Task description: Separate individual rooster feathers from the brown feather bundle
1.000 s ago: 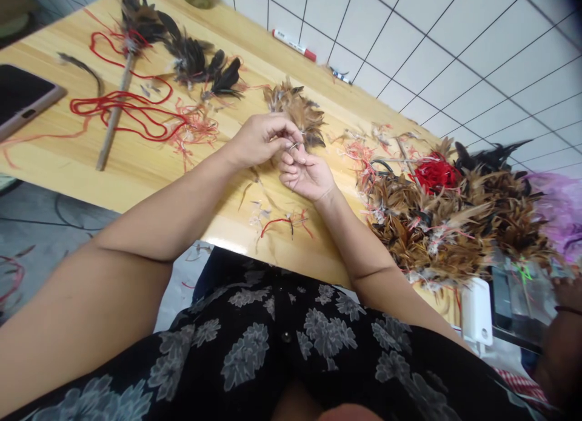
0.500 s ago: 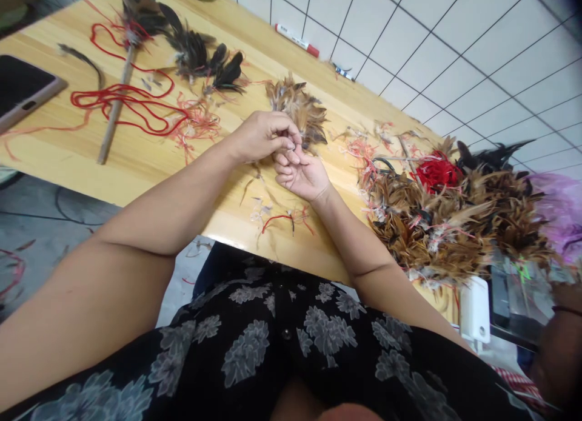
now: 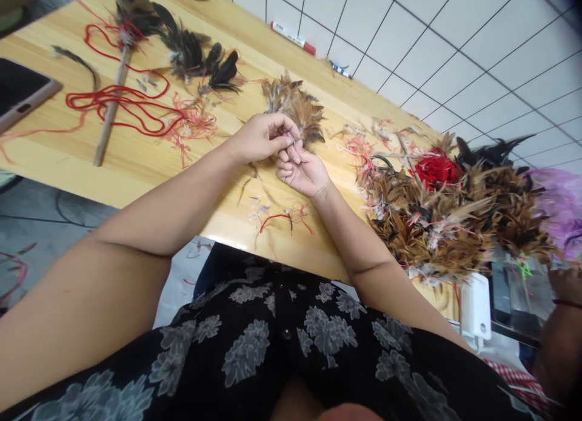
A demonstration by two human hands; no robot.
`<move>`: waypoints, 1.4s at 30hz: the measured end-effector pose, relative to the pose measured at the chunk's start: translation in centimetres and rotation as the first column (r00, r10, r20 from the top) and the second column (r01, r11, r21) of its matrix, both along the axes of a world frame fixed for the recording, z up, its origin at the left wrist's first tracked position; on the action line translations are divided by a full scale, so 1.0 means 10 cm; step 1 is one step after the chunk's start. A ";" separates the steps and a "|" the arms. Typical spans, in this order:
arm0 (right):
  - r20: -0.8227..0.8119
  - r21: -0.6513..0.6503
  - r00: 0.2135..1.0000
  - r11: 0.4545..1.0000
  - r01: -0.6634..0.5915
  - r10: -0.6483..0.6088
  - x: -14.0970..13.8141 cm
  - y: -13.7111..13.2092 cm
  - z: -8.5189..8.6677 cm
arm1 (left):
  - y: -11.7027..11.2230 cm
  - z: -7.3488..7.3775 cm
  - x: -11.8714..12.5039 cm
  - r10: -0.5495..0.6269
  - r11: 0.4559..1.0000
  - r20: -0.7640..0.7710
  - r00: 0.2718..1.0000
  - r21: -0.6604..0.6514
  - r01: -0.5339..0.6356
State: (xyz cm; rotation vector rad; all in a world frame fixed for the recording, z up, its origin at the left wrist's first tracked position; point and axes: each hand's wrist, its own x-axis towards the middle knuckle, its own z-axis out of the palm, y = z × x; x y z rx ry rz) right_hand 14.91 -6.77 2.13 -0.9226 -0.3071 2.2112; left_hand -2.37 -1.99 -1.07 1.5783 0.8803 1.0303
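Note:
My left hand (image 3: 266, 136) and my right hand (image 3: 304, 171) meet above the table, fingertips touching. Both are closed, with thumbs and fingers pinched together. Whatever lies between the fingertips is too small to make out. Just beyond them is a bunch of brown feathers (image 3: 300, 108), partly covered by my left hand. Below my hands, short red and dark thread scraps (image 3: 284, 216) lie on the wooden table (image 3: 227, 218) among bits of feather.
At left are a stick (image 3: 111, 114) with dark feathers, looped red cord (image 3: 122, 108), black feathers (image 3: 191, 54) and a phone (image 3: 25, 93). To the right lies a big brown feather pile (image 3: 436, 227) with red string (image 3: 436, 168). A marker (image 3: 293, 37) rests by the tiled wall. Another person's arm (image 3: 561, 324) shows at far right.
The view has shifted slightly, so the table things sit a little further left. My hands stay together in nearly the same pinched pose.

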 end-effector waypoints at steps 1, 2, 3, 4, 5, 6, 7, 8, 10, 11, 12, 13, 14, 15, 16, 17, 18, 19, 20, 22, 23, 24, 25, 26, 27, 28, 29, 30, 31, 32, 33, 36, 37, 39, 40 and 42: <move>0.009 0.002 1.000 1.000 0.002 -0.002 0.00 0.01 0.00 | 0.01 -0.01 -0.01 -0.006 1.000 -0.014 1.000 0.015 0.007; 0.016 0.005 1.000 1.000 0.002 -0.002 0.01 0.01 0.00 | 0.02 -0.01 -0.02 -0.015 0.999 -0.027 1.000 0.028 0.016; 0.023 0.009 1.000 1.000 0.000 0.000 0.01 0.02 -0.01 | 0.03 -0.02 -0.03 -0.021 0.999 -0.039 0.999 0.041 0.023; 0.029 0.013 1.000 1.000 -0.005 0.005 0.01 0.02 -0.01 | 0.04 -0.04 -0.04 -0.021 0.998 -0.051 0.998 0.056 0.024; 0.034 0.015 0.999 1.000 -0.013 0.012 0.01 0.02 -0.02 | 0.05 -0.05 -0.04 -0.013 0.997 -0.063 0.998 0.075 0.017; 0.040 0.015 0.999 1.000 -0.022 0.022 0.01 0.03 -0.03 | 0.06 -0.05 -0.05 0.002 0.995 -0.074 0.997 0.095 0.005; 0.047 0.013 0.998 0.999 -0.032 0.031 0.01 0.03 -0.03 | 0.07 -0.06 -0.05 0.020 0.993 -0.084 0.996 0.114 -0.010; 0.053 0.011 0.998 0.999 -0.040 0.039 0.01 0.03 -0.04 | 0.07 -0.06 -0.05 0.036 0.991 -0.095 0.995 0.130 -0.024; 0.066 0.006 0.997 0.999 -0.051 0.050 0.01 0.04 -0.06 | 0.06 -0.05 -0.06 0.061 0.987 -0.116 0.991 0.154 -0.042; 0.070 0.004 0.996 0.999 -0.054 0.054 0.01 0.04 -0.06 | 0.06 -0.05 -0.06 0.066 0.986 -0.128 0.990 0.163 -0.044; 0.073 0.004 0.996 0.998 -0.056 0.055 0.01 0.04 -0.06 | 0.06 -0.04 -0.06 0.066 0.984 -0.139 0.988 0.170 -0.042; 0.073 0.006 0.996 0.998 -0.056 0.055 0.01 0.04 -0.06 | 0.05 -0.03 -0.07 0.064 0.984 -0.145 0.987 0.175 -0.038; 0.071 0.008 0.996 0.998 -0.054 0.054 0.01 0.04 -0.06 | 0.05 -0.03 -0.07 0.059 0.984 -0.146 0.988 0.173 -0.033; 0.068 0.010 0.996 0.999 -0.052 0.051 0.01 0.04 -0.06 | 0.04 -0.04 -0.07 0.049 0.986 -0.142 0.989 0.163 -0.025; 0.064 0.011 0.997 0.999 -0.049 0.048 0.02 0.04 -0.06 | 0.04 -0.05 -0.06 0.035 0.989 -0.133 0.991 0.146 -0.016; 0.060 0.010 0.997 0.999 -0.047 0.046 0.02 0.04 -0.06 | 0.04 -0.06 -0.06 0.023 0.992 -0.120 0.992 0.127 -0.008; 0.056 0.009 0.997 0.999 -0.044 0.044 0.02 0.04 -0.05 | 0.04 -0.07 -0.05 0.013 0.994 -0.108 0.994 0.108 -0.002; 0.053 0.007 0.998 0.999 -0.044 0.043 0.03 0.04 -0.05 | 0.05 -0.09 -0.04 0.006 0.996 -0.097 0.995 0.090 0.003; 0.050 0.006 0.998 0.999 -0.042 0.042 0.03 0.04 -0.05 | 0.05 -0.11 -0.03 0.002 0.997 -0.089 0.996 0.077 0.004; 0.044 0.003 0.998 0.999 -0.036 0.036 0.03 0.04 -0.05 | 0.06 -0.14 0.00 0.020 0.997 -0.086 0.996 0.073 -0.013; 0.042 0.003 0.999 0.999 -0.032 0.032 0.03 0.04 -0.05 | 0.06 -0.15 0.01 0.037 0.996 -0.091 0.995 0.083 -0.030; 0.042 0.003 0.999 1.000 -0.028 0.027 0.02 0.04 -0.05 | 0.06 -0.16 0.02 0.060 0.994 -0.098 0.993 0.102 -0.050; 0.044 0.002 0.999 1.000 -0.022 0.022 0.02 0.04 -0.05 | 0.06 -0.16 0.03 0.086 0.989 -0.108 0.990 0.129 -0.072; 0.047 0.001 0.999 1.000 -0.016 0.016 0.02 0.04 -0.05 | 0.06 -0.16 0.04 0.111 0.983 -0.120 0.987 0.159 -0.092; 0.053 -0.001 0.999 1.000 -0.013 0.013 0.02 0.04 -0.05 | 0.06 -0.16 0.04 0.132 0.977 -0.132 0.982 0.186 -0.106; 0.059 -0.003 0.998 1.000 -0.010 0.010 0.01 0.04 -0.06 | 0.05 -0.15 0.04 0.146 0.972 -0.144 0.979 0.207 -0.114; 0.068 -0.006 0.998 1.000 -0.008 0.009 0.01 0.04 -0.06 | 0.05 -0.14 0.04 0.153 0.968 -0.156 0.976 0.220 -0.117; 0.078 -0.007 0.997 1.000 -0.006 0.006 0.00 0.04 -0.05 | 0.05 -0.14 0.04 0.156 0.967 -0.164 0.974 0.227 -0.117; 0.088 -0.006 0.996 1.000 -0.001 0.002 -0.01 0.04 -0.05 | 0.04 -0.13 0.04 0.153 0.967 -0.172 0.973 0.228 -0.112; 0.098 -0.002 0.995 1.000 0.006 -0.006 -0.02 0.03 -0.04 | 0.04 -0.13 0.03 0.146 0.969 -0.177 0.973 0.224 -0.104; 0.107 0.004 0.994 1.000 0.016 -0.016 -0.03 0.03 -0.03 | 0.04 -0.12 0.02 0.138 0.971 -0.181 0.974 0.219 -0.097; 0.125 0.015 0.992 0.999 0.033 -0.035 -0.06 0.01 0.00 | 0.04 -0.10 -0.01 0.111 0.977 -0.183 0.977 0.201 -0.074; 0.131 0.010 0.991 0.999 0.035 -0.036 -0.06 0.00 0.01 | 0.04 -0.09 -0.02 0.103 0.978 -0.182 0.978 0.198 -0.067; 0.142 -0.005 0.989 0.999 0.041 -0.039 -0.07 -0.01 0.03 | 0.05 -0.07 -0.04 0.083 0.980 -0.185 0.979 0.194 -0.046; 0.147 -0.013 0.988 0.999 0.043 -0.040 -0.07 -0.01 0.04 | 0.05 -0.05 -0.05 0.067 0.981 -0.188 0.980 0.189 -0.030; 0.146 -0.022 0.988 0.999 0.043 -0.039 -0.06 -0.01 0.04 | 0.06 -0.03 -0.06 0.036 0.985 -0.185 0.982 0.175 -0.003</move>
